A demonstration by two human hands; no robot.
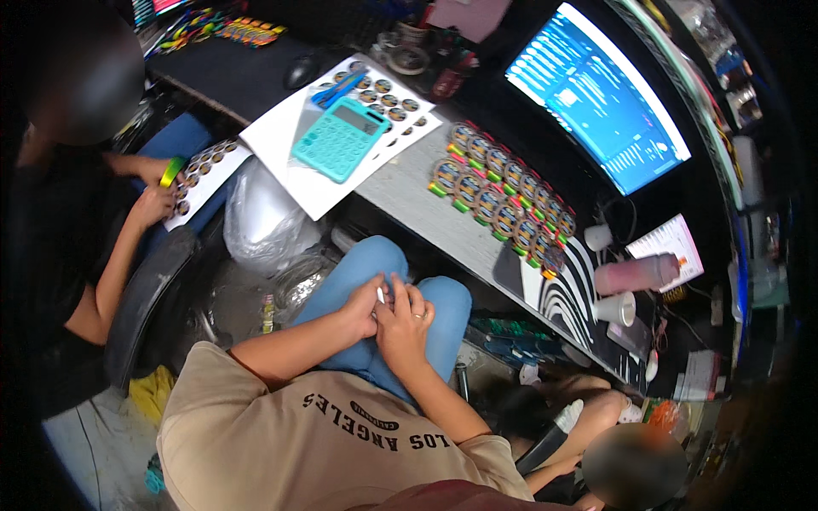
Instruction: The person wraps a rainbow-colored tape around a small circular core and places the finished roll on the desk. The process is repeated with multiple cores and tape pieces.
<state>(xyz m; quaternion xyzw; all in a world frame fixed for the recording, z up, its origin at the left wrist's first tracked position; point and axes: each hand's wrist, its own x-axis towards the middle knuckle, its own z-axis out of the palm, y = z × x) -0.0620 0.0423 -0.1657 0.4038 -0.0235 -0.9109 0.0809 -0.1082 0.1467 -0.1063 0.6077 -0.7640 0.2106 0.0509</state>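
Both hands are together above my lap, over the blue jeans. A small white piece (pixel 380 295) shows between the fingers, too small and covered to name. My left hand (pixel 363 307) is closed around its lower side. From the right, my right hand (pixel 404 324), with a ring on one finger, presses against it with bent fingers. The desk beyond my knees bears two rows of round badge-like discs (pixel 503 192) with coloured edges in green, red and yellow.
On the desk lie white sheets (pixel 294 179) of round stickers, a turquoise calculator (pixel 341 140) and blue-handled scissors (pixel 339 88). A lit monitor (pixel 601 102), pink bottle (pixel 637 272) and white cup (pixel 615 308) stand farther right. A co-worker at left handles a sticker sheet (pixel 204 183); another person sits lower right.
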